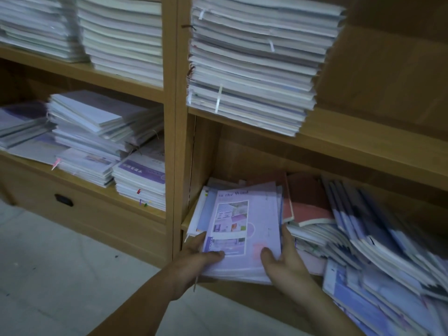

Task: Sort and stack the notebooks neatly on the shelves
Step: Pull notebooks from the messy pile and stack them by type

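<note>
A small stack of lilac notebooks [257, 229] lies at the left end of the lower right shelf [185, 223], its top cover printed "in the Wind". My left hand [194, 258] grips the stack's near left corner, thumb on the cover. My right hand [283, 260] holds the near right edge, thumb on top and fingers along the side. Right of the stack, pink notebooks [308, 204] and a slumped row of blue notebooks [378, 241] lie in disorder.
A tall neat pile [252, 66] fills the shelf above. In the left bay are two white piles [121, 37] on top and uneven lilac piles [101, 132] below, over a drawer [64, 200]. Pale floor [60, 275] lies at lower left.
</note>
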`<state>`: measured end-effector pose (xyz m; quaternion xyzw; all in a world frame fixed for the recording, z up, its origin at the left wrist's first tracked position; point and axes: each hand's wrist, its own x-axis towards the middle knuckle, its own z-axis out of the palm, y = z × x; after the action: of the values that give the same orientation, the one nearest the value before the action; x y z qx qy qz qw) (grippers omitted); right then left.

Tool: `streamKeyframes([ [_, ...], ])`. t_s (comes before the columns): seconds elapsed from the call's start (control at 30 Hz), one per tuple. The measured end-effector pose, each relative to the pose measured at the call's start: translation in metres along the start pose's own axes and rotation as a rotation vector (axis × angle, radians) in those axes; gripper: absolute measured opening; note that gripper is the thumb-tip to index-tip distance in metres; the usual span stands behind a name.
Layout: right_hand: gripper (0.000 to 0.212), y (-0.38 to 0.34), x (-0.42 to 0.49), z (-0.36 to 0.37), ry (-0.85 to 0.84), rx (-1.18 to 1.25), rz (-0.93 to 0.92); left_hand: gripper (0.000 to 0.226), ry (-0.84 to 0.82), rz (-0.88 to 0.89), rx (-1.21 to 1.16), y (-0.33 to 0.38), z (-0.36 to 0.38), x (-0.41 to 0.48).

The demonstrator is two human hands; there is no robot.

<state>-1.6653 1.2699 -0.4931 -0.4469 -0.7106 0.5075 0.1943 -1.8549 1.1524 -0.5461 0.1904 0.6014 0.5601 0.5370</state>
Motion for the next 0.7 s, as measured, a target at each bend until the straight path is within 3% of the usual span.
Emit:
streamKeyframes([
  [0.17, 0.066, -0.014, 0.005, -0.039, -0.096, 0.21, 0.15, 0.055, -0.088, 0.034, -0.147, 0.021, 0.02, -0.019],
  [0.3, 0.072, -0.024, -0.022, -0.047, -0.138, 0.314, 0.126, 0.066, -0.016, 0.166, -0.164, 0.033, 0.036, -0.059],
  [0.4, 0.072, -0.025, -0.069, -0.053, -0.194, 0.448, 0.06, 0.072, -0.005, 0.303, -0.058, 0.039, 0.038, -0.107],
  [0.5, 0.07, -0.041, -0.124, -0.063, -0.353, 0.521, -0.013, 0.074, -0.064, 0.458, 0.099, 0.039, 0.041, -0.165],
  [0.7, 0.066, -0.072, -0.175, -0.077, -0.169, 0.497, -0.119, 0.077, -0.038, 0.711, 0.289, 0.066, 0.067, -0.236],
])
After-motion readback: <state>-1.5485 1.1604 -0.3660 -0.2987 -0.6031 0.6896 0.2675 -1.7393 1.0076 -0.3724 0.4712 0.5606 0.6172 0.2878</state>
